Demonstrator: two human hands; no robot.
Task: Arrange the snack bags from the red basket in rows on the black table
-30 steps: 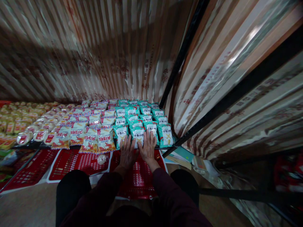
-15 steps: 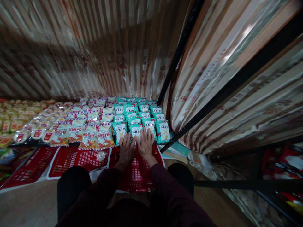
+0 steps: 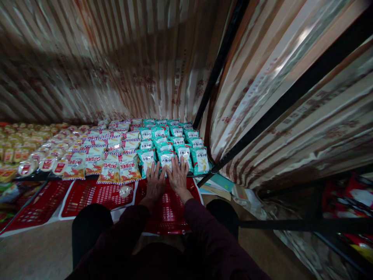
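Note:
Rows of teal-and-white snack bags (image 3: 201, 160) lie at the right end of a low shelf. My left hand (image 3: 155, 186) rests at the lower front of these bags with its fingers spread, around the gap between the left front bag (image 3: 147, 156) and its neighbour. Close beside it, my right hand (image 3: 178, 180) has its fingers stretched over the lower part of the middle front bag (image 3: 166, 158) and the edge of the bag to its right (image 3: 183, 152). Neither hand is closed around a bag. Fingertips partly cover the bags' lower edges.
Left of the teal bags are striped-edged snack bags (image 3: 128, 167), round white-wrapped packs (image 3: 47, 163) and yellow packs (image 3: 19, 153). Red baskets (image 3: 87, 202) stand under the shelf edge, one with a round pack (image 3: 125, 191). Black posts (image 3: 217, 70) and striped sheeting (image 3: 116, 46) enclose the corner.
Both hands stay on the front teal bags with almost no shift. The fingers move only slightly, and the bags keep their places.

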